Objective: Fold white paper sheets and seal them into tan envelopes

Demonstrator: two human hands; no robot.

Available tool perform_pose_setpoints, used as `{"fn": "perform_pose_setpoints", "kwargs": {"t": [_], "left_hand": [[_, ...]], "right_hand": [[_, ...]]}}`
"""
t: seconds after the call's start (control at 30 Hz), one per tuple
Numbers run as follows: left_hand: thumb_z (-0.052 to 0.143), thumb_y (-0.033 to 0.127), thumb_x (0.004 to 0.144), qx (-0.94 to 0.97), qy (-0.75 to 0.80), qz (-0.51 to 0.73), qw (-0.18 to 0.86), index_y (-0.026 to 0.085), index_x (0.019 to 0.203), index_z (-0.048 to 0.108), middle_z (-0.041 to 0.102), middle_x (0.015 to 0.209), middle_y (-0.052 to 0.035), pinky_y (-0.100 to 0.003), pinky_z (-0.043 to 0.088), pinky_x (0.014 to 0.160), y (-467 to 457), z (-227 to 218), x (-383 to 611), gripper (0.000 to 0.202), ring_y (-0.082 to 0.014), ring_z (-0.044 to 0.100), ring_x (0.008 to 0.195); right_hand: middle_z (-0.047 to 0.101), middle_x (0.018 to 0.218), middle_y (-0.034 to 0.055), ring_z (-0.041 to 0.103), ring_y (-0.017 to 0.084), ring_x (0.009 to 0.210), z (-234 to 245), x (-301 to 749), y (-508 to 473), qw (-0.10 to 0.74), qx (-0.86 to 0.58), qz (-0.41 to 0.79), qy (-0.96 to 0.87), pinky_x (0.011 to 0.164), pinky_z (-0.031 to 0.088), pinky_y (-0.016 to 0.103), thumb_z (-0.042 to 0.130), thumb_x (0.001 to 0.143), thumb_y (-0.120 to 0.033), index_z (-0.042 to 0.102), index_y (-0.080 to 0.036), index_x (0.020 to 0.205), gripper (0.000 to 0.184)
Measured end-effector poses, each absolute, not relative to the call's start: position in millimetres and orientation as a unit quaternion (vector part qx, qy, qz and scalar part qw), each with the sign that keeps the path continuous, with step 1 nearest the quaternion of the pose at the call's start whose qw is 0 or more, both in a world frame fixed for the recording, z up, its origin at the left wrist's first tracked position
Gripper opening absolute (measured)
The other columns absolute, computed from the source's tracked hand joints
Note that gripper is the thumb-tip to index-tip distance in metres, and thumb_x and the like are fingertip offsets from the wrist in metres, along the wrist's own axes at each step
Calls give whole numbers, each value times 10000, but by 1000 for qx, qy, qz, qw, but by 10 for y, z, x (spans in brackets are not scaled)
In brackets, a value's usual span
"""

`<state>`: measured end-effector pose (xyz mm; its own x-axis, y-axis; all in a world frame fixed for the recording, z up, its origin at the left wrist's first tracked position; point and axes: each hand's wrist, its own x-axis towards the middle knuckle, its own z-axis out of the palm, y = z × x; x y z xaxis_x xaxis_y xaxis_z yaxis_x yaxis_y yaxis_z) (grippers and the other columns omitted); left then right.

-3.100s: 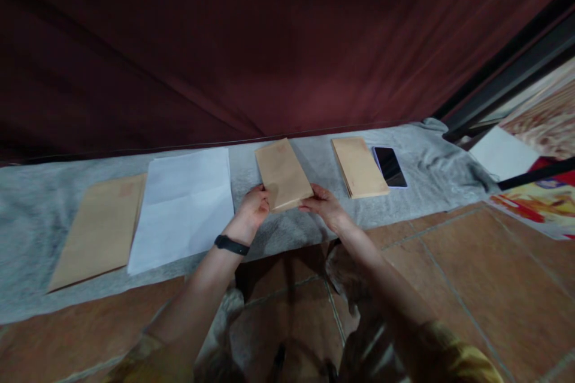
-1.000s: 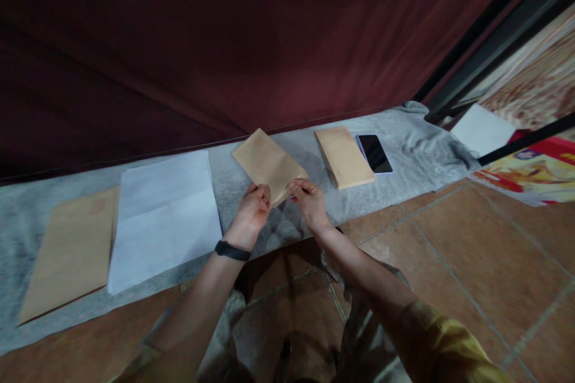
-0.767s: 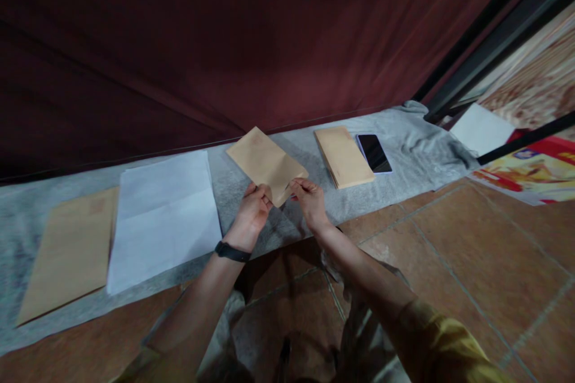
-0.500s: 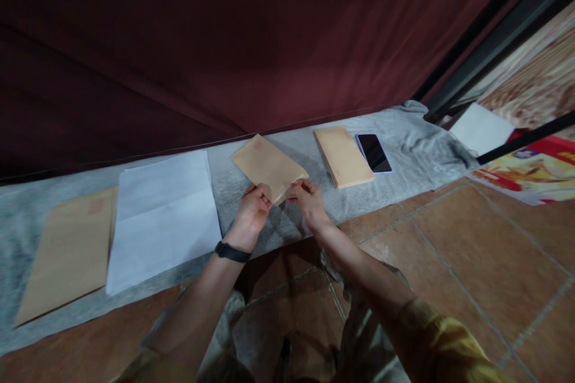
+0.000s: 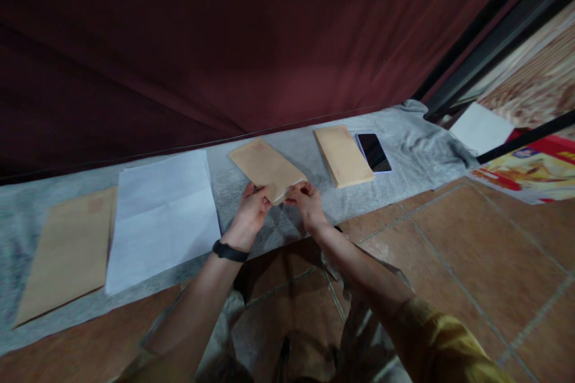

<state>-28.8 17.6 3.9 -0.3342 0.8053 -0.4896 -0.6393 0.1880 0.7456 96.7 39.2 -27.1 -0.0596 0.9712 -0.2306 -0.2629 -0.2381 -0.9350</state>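
A small brown envelope (image 5: 265, 166) is held just above the grey cloth (image 5: 287, 227), its far end pointing away and to the left. My left hand (image 5: 251, 209), with a black band on the wrist, pinches the near left corner. My right hand (image 5: 306, 203) pinches the near right corner, fingers curled. Left of them lie white paper sheets (image 5: 162, 215) and a large brown envelope (image 5: 65, 251). To the right sits a stack of small brown envelopes (image 5: 344, 155).
A black phone (image 5: 374, 152) lies beside the envelope stack. A dark red curtain (image 5: 224, 42) hangs behind the cloth. Brown floor tiles (image 5: 449, 239) lie in front, with a white sheet (image 5: 480, 128) and colourful printed paper (image 5: 530, 176) at the right.
The small envelope, tilted up and turned in both hands a second ago, has come down flatter toward the cloth. Both hands keep their grip on its near end.
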Motion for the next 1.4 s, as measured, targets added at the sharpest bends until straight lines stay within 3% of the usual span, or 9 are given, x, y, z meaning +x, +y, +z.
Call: {"fn": "perform_pose_setpoints", "kwargs": {"t": [0.2, 0.33, 0.5, 0.7, 0.9, 1.07, 1.13, 1.23, 1.4], "left_hand": [[738, 14, 678, 120, 545, 611, 561, 198, 923, 613, 733, 847, -1, -228, 548, 656, 130, 52, -303, 331, -133, 707, 708], [676, 7, 719, 143, 575, 608, 529, 204, 911, 597, 732, 834, -4, -212, 533, 622, 122, 95, -313, 287, -139, 701, 709], [682, -6, 686, 150, 576, 607, 527, 212, 990, 635, 755, 907, -28, -234, 544, 659, 118, 166, -349, 377, -188, 723, 811], [686, 0, 681, 202, 587, 593, 512, 212, 1036, 658, 761, 892, -17, -196, 530, 642, 103, 113, -372, 415, -183, 721, 844], [781, 46, 682, 211, 582, 516, 592, 206, 1160, 571, 729, 807, -22, -255, 546, 554, 6, 120, -373, 546, -175, 696, 591], [769, 34, 670, 240, 589, 506, 582, 187, 1280, 553, 694, 690, 20, -196, 448, 473, -42, 58, -408, 666, -130, 634, 478], [744, 30, 677, 257, 594, 491, 583, 180, 1309, 548, 676, 644, 35, -189, 422, 463, -44, 25, -428, 678, -124, 622, 466], [714, 18, 677, 266, 601, 480, 581, 168, 1328, 542, 670, 614, 42, -190, 399, 451, -48, -3, -443, 690, -120, 602, 444], [730, 12, 651, 265, 589, 491, 585, 154, 1265, 587, 679, 607, 25, -197, 389, 453, -73, 5, -438, 646, -128, 605, 445]], "right_hand": [[589, 679, -57, 600, 131, 595, -252, 946, 372, 497, -494, 642, -312, 549, 583, 275, 759, 638, -391, 491, -249, 763, 328], [612, 707, -63, 601, 130, 523, -225, 975, 377, 482, -522, 639, -294, 439, 519, 245, 722, 668, -349, 460, -262, 868, 341], [650, 827, -21, 636, 157, 676, -162, 1125, 481, 511, -552, 588, -297, 472, 528, 242, 659, 721, -314, 521, -253, 957, 280], [645, 686, -53, 616, 139, 600, -132, 1258, 582, 443, -520, 635, -362, 497, 550, 249, 740, 633, -311, 620, -234, 773, 200], [637, 602, -58, 637, 133, 538, -140, 1324, 574, 422, -514, 660, -348, 557, 567, 269, 763, 637, -271, 590, -203, 737, 211], [626, 602, -63, 571, 131, 482, -202, 1426, 536, 375, -538, 610, -445, 478, 511, 262, 796, 655, -310, 633, -212, 848, 271], [668, 726, -32, 600, 144, 561, -204, 1474, 506, 387, -543, 511, -542, 544, 524, 273, 765, 730, -289, 654, -235, 944, 247], [695, 962, 58, 665, 199, 850, -149, 1534, 447, 363, -493, 352, -708, 780, 552, 326, 654, 858, -210, 694, -240, 975, 128], [673, 1040, 59, 657, 206, 952, -56, 1580, 358, 246, -354, 317, -845, 897, 538, 354, 647, 924, -226, 718, -241, 1028, 127]]}}
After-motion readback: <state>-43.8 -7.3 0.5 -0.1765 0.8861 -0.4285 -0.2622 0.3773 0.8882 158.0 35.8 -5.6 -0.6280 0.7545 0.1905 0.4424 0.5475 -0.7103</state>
